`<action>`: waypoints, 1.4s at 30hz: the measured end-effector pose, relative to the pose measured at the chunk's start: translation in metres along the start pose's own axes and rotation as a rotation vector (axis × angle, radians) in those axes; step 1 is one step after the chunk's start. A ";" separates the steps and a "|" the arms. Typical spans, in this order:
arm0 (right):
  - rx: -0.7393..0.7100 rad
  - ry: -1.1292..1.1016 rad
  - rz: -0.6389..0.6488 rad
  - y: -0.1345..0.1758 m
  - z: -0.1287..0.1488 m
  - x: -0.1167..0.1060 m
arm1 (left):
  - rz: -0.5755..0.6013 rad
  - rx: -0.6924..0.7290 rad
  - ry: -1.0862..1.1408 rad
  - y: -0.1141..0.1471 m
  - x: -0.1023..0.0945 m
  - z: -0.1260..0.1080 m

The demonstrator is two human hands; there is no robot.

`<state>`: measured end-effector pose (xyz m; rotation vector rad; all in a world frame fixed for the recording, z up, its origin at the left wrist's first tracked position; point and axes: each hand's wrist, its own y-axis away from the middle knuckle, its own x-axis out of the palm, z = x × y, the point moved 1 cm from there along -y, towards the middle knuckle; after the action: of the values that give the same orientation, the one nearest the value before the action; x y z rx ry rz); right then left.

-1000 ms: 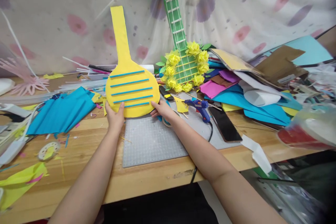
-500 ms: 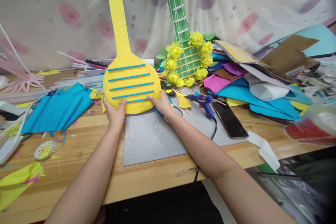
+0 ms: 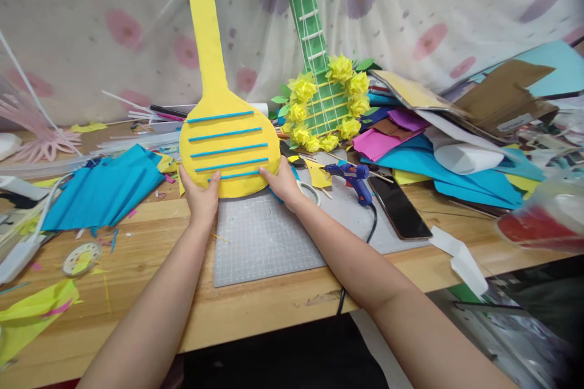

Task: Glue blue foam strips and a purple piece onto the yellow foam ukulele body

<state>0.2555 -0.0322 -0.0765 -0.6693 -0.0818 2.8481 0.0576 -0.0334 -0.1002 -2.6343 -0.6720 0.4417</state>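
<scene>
Yellow cutout (image 3: 228, 141): you have it propped neck-up over the far left part of the cutting mat (image 3: 264, 243), five blue strips (image 3: 231, 149) across its round body; whether its lower rim touches the mat, I cannot tell.
Latest shift: against a second ago, your view seems tipped slightly lower, the cutout shows taller, and your right thumb sits further in on its face. Over the last half second almost nothing has moved, which suggests your hold has settled.
Left hand (image 3: 198, 197): clamped on the cutout's lower left rim, at the mat's left edge; your thumb lies in front, at the left end of the lowest strip, fingers hidden behind.
Right hand (image 3: 285, 185): clamped on the lower right rim, over the mat's far side; thumb tip at the lowest strip's right end, fingers behind, mostly out of sight.
Green guitar (image 3: 314, 42): leaning behind the mat.
Glue gun (image 3: 351, 173): on the mat's right half.
Phone (image 3: 399, 206): at the mat's right end.
Blue paper (image 3: 107, 188): on the surface (image 3: 255, 316), left of the mat.
</scene>
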 end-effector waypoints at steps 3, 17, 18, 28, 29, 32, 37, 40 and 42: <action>-0.044 -0.004 0.031 -0.001 -0.002 -0.005 | -0.016 -0.049 -0.024 -0.002 -0.002 -0.001; -0.238 -0.007 -0.021 0.003 -0.003 -0.007 | 0.041 0.398 -0.451 0.012 -0.005 -0.044; -0.256 -0.001 -0.020 0.005 -0.002 -0.008 | 0.041 0.402 -0.449 0.014 -0.004 -0.046; -0.279 0.005 -0.011 0.010 -0.002 -0.008 | -0.030 0.324 -0.382 0.019 0.010 -0.044; -0.277 0.002 -0.009 0.010 -0.003 -0.008 | -0.025 0.336 -0.387 0.019 0.011 -0.043; -0.267 -0.003 -0.012 0.010 -0.005 -0.008 | -0.029 0.385 -0.354 0.020 0.009 -0.045; -0.242 -0.007 -0.026 0.009 -0.006 -0.007 | 0.031 0.425 -0.131 0.020 -0.001 -0.048; -0.231 -0.021 -0.033 0.009 -0.006 -0.007 | 0.015 0.363 -0.213 0.018 -0.005 -0.045; -0.235 -0.028 -0.036 0.009 -0.006 -0.006 | -0.039 0.339 -0.327 0.017 -0.004 -0.044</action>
<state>0.2618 -0.0429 -0.0801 -0.6644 -0.4335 2.8395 0.0776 -0.0618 -0.0685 -2.2461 -0.6750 0.9031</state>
